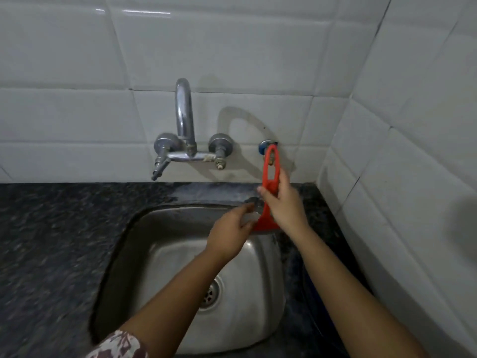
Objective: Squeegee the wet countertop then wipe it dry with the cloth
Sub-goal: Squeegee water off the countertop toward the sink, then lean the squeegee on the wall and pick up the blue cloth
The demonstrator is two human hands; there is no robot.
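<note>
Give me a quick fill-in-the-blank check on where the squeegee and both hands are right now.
1. The right hand holds the red plastic squeegee by its ____ handle.
2. The squeegee's top loop sits at a small blue ____ on the white tiled wall.
3. The left hand touches the squeegee's lower edge above the stainless steel ____.
4. The chrome tap lies to the ____ of the squeegee in the picture.

Missing words: looped; hook; sink; left
</note>
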